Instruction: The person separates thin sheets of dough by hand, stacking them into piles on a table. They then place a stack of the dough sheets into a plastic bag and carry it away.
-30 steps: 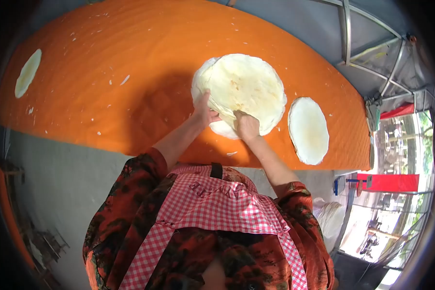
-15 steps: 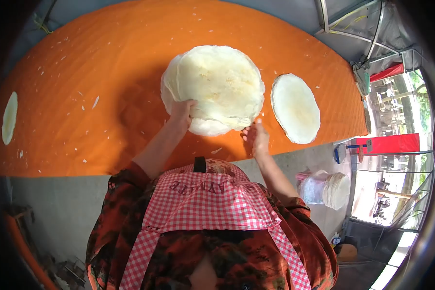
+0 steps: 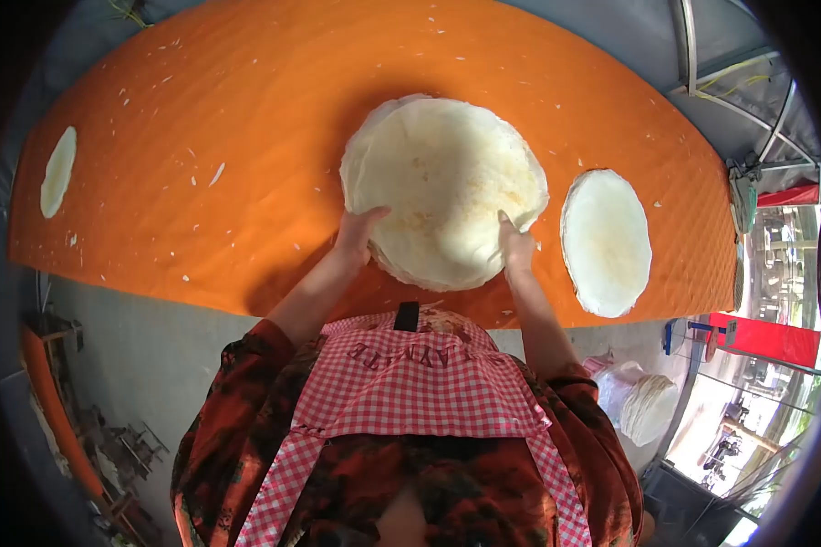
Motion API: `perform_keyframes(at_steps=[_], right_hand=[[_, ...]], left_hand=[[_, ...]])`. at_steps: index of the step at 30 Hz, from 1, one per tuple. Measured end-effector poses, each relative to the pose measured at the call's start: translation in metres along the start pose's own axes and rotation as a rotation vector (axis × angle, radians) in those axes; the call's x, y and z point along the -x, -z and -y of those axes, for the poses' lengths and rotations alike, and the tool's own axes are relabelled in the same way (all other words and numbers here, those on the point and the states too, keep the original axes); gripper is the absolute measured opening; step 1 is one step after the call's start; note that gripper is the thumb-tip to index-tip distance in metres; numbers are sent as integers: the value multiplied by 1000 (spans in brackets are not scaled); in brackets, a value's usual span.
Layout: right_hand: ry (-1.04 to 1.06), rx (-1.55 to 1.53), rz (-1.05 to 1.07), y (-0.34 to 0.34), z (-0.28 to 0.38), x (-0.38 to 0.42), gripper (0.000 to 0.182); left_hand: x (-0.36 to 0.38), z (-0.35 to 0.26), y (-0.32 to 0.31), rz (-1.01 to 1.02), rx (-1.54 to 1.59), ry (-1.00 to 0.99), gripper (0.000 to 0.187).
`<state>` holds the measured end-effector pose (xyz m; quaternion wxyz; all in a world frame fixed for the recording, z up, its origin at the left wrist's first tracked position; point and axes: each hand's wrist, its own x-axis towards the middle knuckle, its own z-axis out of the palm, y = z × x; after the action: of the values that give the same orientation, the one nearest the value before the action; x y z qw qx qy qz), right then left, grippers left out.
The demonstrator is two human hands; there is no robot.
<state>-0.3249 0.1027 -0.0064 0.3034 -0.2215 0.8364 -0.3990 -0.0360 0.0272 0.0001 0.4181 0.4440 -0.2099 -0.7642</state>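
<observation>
A stack of thin, round, pale flatbreads [image 3: 438, 182] sits between my hands over the orange cloth, with light brown patches on its top sheet. My left hand [image 3: 359, 235] grips its near left edge, thumb lying on top and fingers out of sight underneath. On the near right edge, my right hand [image 3: 517, 246] pinches the stack the same way, thumb uppermost. The sheets' edges are slightly uneven around the rim. To the right of my right hand lies another round pile of flatbreads [image 3: 607, 242].
The orange cloth [image 3: 228, 100] covers a wide table and is sprinkled with small white flakes. One more flatbread [image 3: 58, 173] lies far left. Beyond the table's right front, a bagged stack of flatbreads [image 3: 649, 407] stands lower down. Metal frame poles [image 3: 689, 46] rise at upper right.
My right hand, earlier just below the stack's near edge with fingers loose, now grips it. The sheet that jutted out at the front now lines up with the rest. The view has shifted.
</observation>
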Motion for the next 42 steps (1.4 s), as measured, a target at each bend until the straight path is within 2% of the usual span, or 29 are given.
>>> perform_keyframes(at_steps=[3, 4, 8, 11, 12, 15, 16, 19, 21, 23, 25, 27, 28, 31, 34, 37, 40, 42], right_hand=[[-239, -280, 156, 8, -9, -12, 66], [-276, -271, 201, 12, 10, 0, 65], [-298, -616, 437, 42, 31, 0, 64], [-291, -752, 560, 66, 24, -55, 61], [-314, -823, 665, 74, 50, -48, 60], [-296, -433, 669, 71, 52, -86, 53], [-289, -305, 585, 66, 51, -90, 51], [-293, -290, 688, 76, 35, -98, 51], [-221, -422, 640, 80, 15, -67, 54], [-267, -456, 582, 80, 8, -44, 59], [-286, -571, 663, 71, 14, -58, 63], [-360, -593, 659, 56, 30, -66, 64], [-334, -364, 582, 44, 38, -62, 63], [-214, -117, 585, 31, 22, -60, 62], [-254, -197, 699, 41, 17, -73, 55], [-288, -199, 729, 38, 11, -86, 52], [-300, -184, 669, 39, 29, -66, 54], [-309, -135, 631, 38, 28, -65, 55]], left_hand=[[-3, -4, 5, 5, 23, 37, 56], [-1, -2, 9, 14, 28, 48, 56], [-16, 16, 23, 45, -57, 49, 58], [-9, 11, 19, 13, -58, 84, 59], [-8, 8, 20, 21, -68, 92, 59], [-14, -4, 23, 63, -114, 88, 58], [-15, -8, 23, 75, -130, 88, 58], [-9, -47, 14, 80, -231, 94, 59], [-10, -51, 24, 89, -32, 105, 60], [-7, -52, 28, 116, 106, 87, 61], [2, -47, 27, 151, 181, 61, 61], [-12, -29, 35, 175, 39, -33, 62], [-15, -25, 34, 191, -35, -79, 62], [-15, -18, 26, 128, -112, -207, 61], [-9, -30, 27, 232, -62, -133, 61], [34, -66, 6, 264, -211, -215, 60], [-2, -43, 31, 214, -65, 95, 59], [10, -41, 29, 222, -51, 193, 60]])
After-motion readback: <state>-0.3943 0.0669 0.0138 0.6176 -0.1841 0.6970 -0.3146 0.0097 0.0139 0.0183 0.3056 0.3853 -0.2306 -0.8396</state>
